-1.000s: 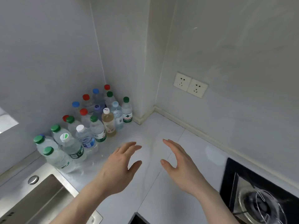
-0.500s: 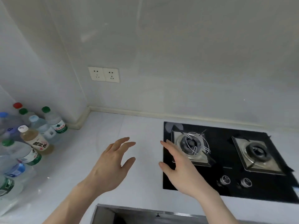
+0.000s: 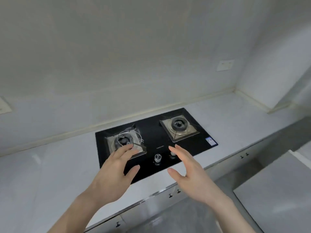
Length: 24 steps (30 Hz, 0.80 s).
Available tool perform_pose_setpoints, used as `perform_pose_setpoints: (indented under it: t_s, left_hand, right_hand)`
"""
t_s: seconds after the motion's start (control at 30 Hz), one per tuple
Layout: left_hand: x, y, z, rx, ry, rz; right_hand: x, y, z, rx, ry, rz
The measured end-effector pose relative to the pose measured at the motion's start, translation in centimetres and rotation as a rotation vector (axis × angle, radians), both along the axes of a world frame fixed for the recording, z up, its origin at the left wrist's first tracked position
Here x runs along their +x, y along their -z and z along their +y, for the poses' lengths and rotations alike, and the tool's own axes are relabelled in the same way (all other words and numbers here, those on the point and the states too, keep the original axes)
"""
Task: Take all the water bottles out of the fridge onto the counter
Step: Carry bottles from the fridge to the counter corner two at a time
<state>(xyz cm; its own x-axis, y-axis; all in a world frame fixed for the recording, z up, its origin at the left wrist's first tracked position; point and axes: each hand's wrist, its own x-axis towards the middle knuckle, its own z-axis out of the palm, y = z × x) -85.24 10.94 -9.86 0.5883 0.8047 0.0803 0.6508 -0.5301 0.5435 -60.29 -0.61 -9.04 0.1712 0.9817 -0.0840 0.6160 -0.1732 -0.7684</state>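
Observation:
No water bottle is in view now, and no fridge can be made out. My left hand (image 3: 114, 175) hovers over the near left part of the black gas hob (image 3: 151, 142), fingers loosely spread and holding nothing. My right hand (image 3: 190, 172) hovers over the hob's front edge by the knobs, fingers straight, palm turned towards the left hand, also holding nothing. The white counter (image 3: 42, 165) runs to both sides of the hob.
The hob has two burners (image 3: 179, 125) and two knobs (image 3: 157, 158). Cabinet fronts (image 3: 170, 195) with small dark handles sit below the counter edge. A grey flat surface (image 3: 277, 190) lies at the lower right. A wall corner (image 3: 235, 88) closes the counter at the far right.
My view has swung right: the cluster of bottles on the counter at the left has left the frame, and the hob now sits in the middle. Both hands stay held out, holding nothing.

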Motion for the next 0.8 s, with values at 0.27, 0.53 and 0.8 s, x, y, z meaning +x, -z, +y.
perform_pose_setpoints:
  t_s: [0.27,0.53,0.8]
  left_hand:
    - [16.8,-2.7,-1.9,0.048,0.414,-0.036]
    - [30.6,-3.5,-2.9,0.032,0.724,-0.076]
    - [40.8,-3.5,0.0,-0.016,0.892,-0.109]
  right_hand:
    - [10.2,-0.9,-10.5,0.067,0.406,-0.065]
    - [16.8,-1.1,-16.3,0.046,0.721,-0.114]
    - [22.9,-2.8,-15.4,0.049,0.914,-0.111]
